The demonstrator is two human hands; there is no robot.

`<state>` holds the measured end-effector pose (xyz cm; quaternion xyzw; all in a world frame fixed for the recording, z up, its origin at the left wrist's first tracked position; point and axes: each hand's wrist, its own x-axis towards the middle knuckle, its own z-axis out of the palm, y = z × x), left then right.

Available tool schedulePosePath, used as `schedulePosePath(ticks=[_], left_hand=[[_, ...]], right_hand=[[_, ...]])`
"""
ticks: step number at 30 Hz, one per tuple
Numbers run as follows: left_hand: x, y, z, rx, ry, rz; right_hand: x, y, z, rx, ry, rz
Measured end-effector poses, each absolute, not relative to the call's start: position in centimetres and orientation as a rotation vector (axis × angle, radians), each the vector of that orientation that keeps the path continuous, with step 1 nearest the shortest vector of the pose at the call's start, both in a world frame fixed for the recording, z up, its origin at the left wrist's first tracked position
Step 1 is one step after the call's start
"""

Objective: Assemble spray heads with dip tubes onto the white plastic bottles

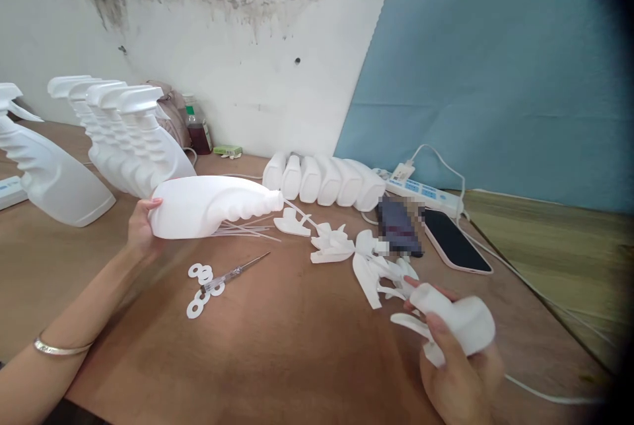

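A white plastic spray bottle without its head lies sideways in my left hand, which grips it by the base. A thin tube shows just past its neck, which points right. My right hand is closed round a white trigger spray head, its lever toward the left. More white trigger parts lie in a row between the two hands. Under the bottle are several thin dip tubes. Nearer me, white ring washers lie beside a clear-handled screwdriver.
Assembled spray bottles stand at the left; one more stands apart. Several white bottles lie along the wall. A phone, a dark blurred item, a power strip and cables lie at the right. A dark-liquid bottle stands behind.
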<state>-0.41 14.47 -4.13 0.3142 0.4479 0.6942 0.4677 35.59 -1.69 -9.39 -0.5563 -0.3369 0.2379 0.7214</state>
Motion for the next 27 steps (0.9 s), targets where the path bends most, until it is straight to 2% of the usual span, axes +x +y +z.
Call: schedulePosePath(ticks=[4, 13, 19, 27], left_hand=[[-0.6, 14.3, -3.8, 0.919, 1.000, 1.567], [-0.8, 14.0, -2.7, 0.982, 1.076, 1.615], [-2.0, 14.1, -3.4, 1.104, 1.124, 1.479], [2.0, 12.7, -2.0, 1.225, 1.055, 1.167]], right_hand=[[36.2, -0.7, -9.2, -1.134, -0.613, 0.543], [35.8, -1.4, -8.4, -1.016, -0.671, 0.632], [36.6, -0.8, -8.5, -1.017, -0.607, 0.637], [34.4, -1.7, -9.0, -1.178, -1.188, 0.596]])
